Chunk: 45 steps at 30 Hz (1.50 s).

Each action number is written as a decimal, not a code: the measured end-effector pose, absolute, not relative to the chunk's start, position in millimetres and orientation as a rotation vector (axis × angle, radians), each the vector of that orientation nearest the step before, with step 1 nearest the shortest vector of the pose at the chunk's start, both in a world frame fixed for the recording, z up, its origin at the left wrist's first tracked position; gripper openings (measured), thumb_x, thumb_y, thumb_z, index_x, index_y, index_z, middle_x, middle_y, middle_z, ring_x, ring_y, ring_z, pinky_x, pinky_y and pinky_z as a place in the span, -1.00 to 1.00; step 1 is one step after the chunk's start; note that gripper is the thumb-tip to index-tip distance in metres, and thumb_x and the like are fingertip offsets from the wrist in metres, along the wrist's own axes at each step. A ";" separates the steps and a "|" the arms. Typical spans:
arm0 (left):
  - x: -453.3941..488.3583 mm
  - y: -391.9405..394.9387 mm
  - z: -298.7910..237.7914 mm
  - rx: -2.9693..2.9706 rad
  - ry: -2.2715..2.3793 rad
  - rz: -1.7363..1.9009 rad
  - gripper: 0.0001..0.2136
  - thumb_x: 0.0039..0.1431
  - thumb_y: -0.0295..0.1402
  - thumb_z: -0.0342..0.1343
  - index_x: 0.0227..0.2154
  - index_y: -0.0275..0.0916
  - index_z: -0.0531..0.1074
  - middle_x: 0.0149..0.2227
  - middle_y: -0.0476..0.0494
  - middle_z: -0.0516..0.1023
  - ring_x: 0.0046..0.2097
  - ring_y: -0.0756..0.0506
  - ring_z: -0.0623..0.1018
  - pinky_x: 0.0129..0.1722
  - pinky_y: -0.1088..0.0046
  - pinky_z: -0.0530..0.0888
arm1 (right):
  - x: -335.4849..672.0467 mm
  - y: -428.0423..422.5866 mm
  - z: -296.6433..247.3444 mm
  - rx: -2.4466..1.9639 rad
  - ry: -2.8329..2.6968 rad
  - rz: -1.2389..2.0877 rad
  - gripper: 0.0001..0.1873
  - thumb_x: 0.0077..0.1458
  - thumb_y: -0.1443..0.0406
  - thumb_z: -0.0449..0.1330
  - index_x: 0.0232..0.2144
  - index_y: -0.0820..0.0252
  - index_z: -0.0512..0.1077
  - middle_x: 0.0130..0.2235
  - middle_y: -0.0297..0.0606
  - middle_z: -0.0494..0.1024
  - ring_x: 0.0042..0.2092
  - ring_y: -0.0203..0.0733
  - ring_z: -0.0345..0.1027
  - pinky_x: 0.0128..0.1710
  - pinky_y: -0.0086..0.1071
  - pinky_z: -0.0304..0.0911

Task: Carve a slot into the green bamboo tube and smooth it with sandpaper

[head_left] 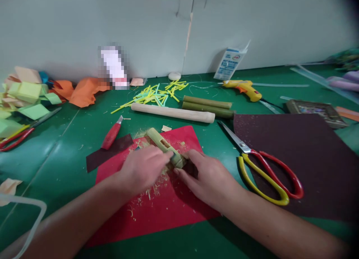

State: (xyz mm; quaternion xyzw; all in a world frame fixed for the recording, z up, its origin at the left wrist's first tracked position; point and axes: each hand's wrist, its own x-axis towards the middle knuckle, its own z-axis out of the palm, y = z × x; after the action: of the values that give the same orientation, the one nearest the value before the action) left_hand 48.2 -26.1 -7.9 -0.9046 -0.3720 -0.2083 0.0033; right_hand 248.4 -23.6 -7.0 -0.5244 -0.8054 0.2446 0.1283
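A short green bamboo piece (157, 138) with a rectangular slot cut in its top lies aslant over the red sheet (193, 210). My right hand (209, 174) pinches its near end between thumb and fingers. My left hand (144, 167) is closed against the left side of the bamboo. A small dark bit shows at its fingertips, but what the fingers hold is hidden. Pale shavings (151, 189) are scattered around both hands. A red-handled craft knife (112, 133) rests beyond my left hand on a dark strip (97, 160).
Large scissors (260, 160) lie right of my right hand, partly on a dark brown sheet (294, 161). Behind the work are a pale stick (172, 113), bamboo lengths (207, 107), yellow straw pieces (150, 94) and a yellow glue gun (244, 87). Coloured papers (28, 96) crowd the left.
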 end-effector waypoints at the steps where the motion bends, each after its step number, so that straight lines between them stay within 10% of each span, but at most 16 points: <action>1: 48.5 -26.4 -7.7 -2.824 -1.176 -0.657 -0.70 0.33 -0.39 -0.21 -0.11 -0.33 0.41 -0.45 -0.11 0.48 -0.37 -0.04 0.47 -0.39 0.48 0.41 | 248.2 -23.1 -7.3 -1.522 -2.341 0.712 -0.87 0.07 0.20 0.10 -0.39 0.13 0.26 -0.43 -0.30 0.48 -0.44 -0.21 0.31 -0.51 -0.40 0.01; 45: 54.9 -30.3 -11.1 -2.954 -1.217 -0.722 -0.71 0.32 -0.39 -0.19 -0.08 -0.33 0.40 -0.42 -0.13 0.47 -0.38 -0.03 0.45 -0.39 0.47 0.41 | 247.3 -23.4 -6.6 -1.524 -2.279 0.767 -0.90 0.04 0.24 0.09 -0.37 0.14 0.27 -0.42 -0.28 0.49 -0.41 -0.21 0.34 -0.48 -0.41 0.08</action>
State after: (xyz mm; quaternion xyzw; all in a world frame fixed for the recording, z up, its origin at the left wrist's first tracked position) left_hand 54.9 -30.3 -11.1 -0.8999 -0.3708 -0.2198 -0.0671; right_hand 247.3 -23.4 -6.6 -0.5294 -0.7920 0.2664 0.1468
